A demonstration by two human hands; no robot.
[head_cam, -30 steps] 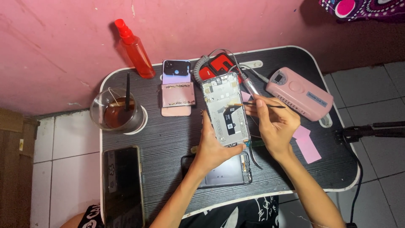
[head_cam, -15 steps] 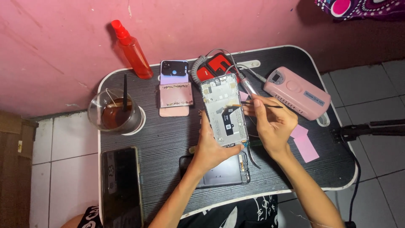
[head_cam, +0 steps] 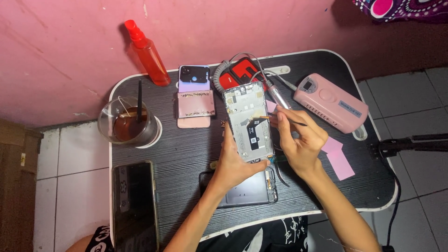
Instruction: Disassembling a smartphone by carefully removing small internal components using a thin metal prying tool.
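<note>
Dark surface point(head_cam: 186, 149), white-edged, carries all items. Opened phone frame point(head_cam: 248, 122): raised above the surface centre, upright, inner side up. Left hand point(head_cam: 232, 164): below the frame, closed around its lower end, thumb on the left edge. Right hand point(head_cam: 298, 140): just right of the frame, fingers pinched on thin tweezers point(head_cam: 280, 118), whose tip touches the frame's upper middle.
</note>
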